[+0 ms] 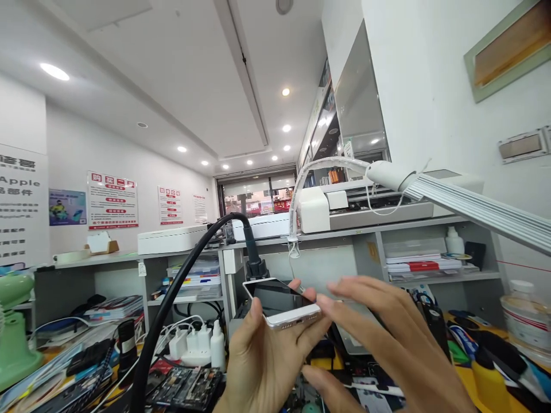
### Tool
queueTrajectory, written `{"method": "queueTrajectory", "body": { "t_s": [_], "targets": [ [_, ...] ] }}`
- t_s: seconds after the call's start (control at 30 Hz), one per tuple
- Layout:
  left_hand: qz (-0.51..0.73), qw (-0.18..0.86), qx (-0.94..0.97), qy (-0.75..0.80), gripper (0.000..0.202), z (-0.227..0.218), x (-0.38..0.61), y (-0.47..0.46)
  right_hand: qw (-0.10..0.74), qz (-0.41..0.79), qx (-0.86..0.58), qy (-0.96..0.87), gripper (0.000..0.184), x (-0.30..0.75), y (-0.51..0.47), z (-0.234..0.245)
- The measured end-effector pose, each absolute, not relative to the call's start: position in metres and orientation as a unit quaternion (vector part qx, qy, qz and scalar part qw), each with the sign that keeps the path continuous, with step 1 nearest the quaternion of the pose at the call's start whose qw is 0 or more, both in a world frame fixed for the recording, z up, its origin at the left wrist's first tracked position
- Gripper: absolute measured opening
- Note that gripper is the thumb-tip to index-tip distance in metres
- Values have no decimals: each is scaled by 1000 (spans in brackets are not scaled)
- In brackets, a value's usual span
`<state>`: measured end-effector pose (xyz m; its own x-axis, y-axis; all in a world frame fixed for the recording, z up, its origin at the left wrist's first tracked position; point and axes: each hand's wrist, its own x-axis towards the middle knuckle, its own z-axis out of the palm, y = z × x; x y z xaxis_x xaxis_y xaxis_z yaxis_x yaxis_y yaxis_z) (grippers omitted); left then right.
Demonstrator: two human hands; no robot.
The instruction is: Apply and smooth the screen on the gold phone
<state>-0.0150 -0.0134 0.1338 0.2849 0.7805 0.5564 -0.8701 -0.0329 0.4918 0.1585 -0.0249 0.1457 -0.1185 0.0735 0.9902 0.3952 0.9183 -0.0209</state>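
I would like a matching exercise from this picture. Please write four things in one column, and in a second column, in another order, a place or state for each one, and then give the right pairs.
Things:
1. smartphone
2. green desk fan
3. power strip
4. stack of papers

Places or states:
A. lies on a shelf
B. has white chargers plugged in
C. stands at the far left of the view
D. is held in the left hand

Pairs: 1-D, 2-C, 3-B, 4-A
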Motion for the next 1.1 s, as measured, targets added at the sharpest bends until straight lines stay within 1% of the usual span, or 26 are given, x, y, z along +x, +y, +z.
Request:
{"method": "queueTrajectory", "body": {
  "t_s": [0.03, 0.07, 0.13, 0.2, 0.27, 0.37, 0.47, 0.53, 0.6, 0.7, 0.73, 0.83, 1.0, 1.1],
  "targets": [
    [592, 691, 412, -59, 49, 132, -15, -13, 625, -163, -156, -747, 57, 160, -21, 146],
    [584, 691, 423, -57, 52, 130, -15, -12, 605, -179, -155, -761, 62, 162, -16, 146],
    [562, 698, 443, -41, 60, 124, -16, -10, 574, -159, -145, -790, 66, 164, -7, 145],
    [535, 716, 447, -22, 69, 117, -16, -8, 561, -120, -121, -810, 64, 165, 0, 144],
    [515, 733, 444, -12, 75, 112, -14, -6, 549, -84, -109, -825, 56, 166, 3, 144],
    [507, 739, 443, 0, 75, 108, -7, -6, 533, -46, -103, -839, 38, 167, 1, 148],
    [525, 733, 432, 20, 73, 106, -2, -6, 531, -37, -83, -842, 19, 168, -4, 153],
    [537, 731, 419, 34, 70, 105, 0, -6, 539, -41, -72, -839, 13, 168, -6, 156],
    [539, 734, 410, 42, 70, 104, -1, -6, 543, -40, -69, -836, 13, 167, -7, 157],
    [540, 741, 397, 30, 71, 102, -1, -6, 534, -29, -87, -841, 24, 165, -6, 157],
    [543, 742, 392, 23, 69, 102, -1, -6, 528, -26, -89, -844, 25, 165, -6, 156],
    [550, 738, 390, 22, 64, 103, 1, -7, 521, -18, -84, -849, 19, 164, -6, 156],
    [549, 726, 412, 33, 78, 106, 6, -10, 517, 3, -86, -851, 23, 162, -4, 153],
    [559, 720, 410, 25, 79, 106, 8, -11, 524, -12, -48, -850, 22, 160, 6, 149]
  ]
}}
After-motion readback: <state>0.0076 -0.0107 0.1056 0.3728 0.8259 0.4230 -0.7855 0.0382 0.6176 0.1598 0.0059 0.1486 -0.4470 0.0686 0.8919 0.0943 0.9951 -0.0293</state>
